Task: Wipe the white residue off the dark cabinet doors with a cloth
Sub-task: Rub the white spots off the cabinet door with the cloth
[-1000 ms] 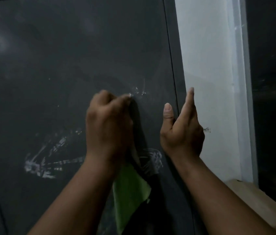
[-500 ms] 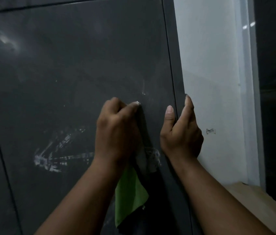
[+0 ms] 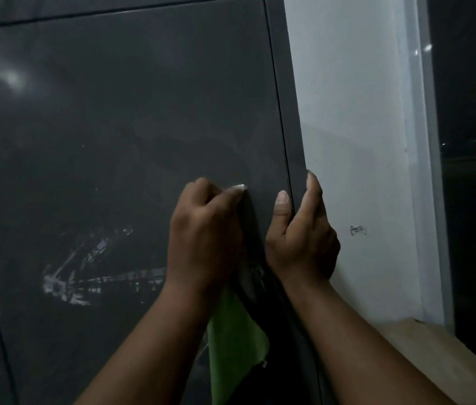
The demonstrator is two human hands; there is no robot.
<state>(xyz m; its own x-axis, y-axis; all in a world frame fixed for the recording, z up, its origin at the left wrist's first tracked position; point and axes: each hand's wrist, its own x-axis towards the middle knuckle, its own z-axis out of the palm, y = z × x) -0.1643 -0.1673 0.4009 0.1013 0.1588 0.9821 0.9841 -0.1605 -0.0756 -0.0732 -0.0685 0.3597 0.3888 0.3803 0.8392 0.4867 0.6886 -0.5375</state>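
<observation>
Centre frame, the left hand (image 3: 206, 238) grips a green cloth (image 3: 235, 343) against the dark cabinet door (image 3: 131, 118); small marks above its knuckles are now gone. Right hand (image 3: 302, 241) clasps the door's edge. White residue (image 3: 84, 276) remains lower left.

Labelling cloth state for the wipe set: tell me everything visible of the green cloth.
The green cloth looks soft, thin and plain bright green. Its top is bunched inside the left hand, which grips it against the dark cabinet door. The rest hangs limp below the wrist in loose folds, with a ragged lower corner, in front of the door.
</observation>
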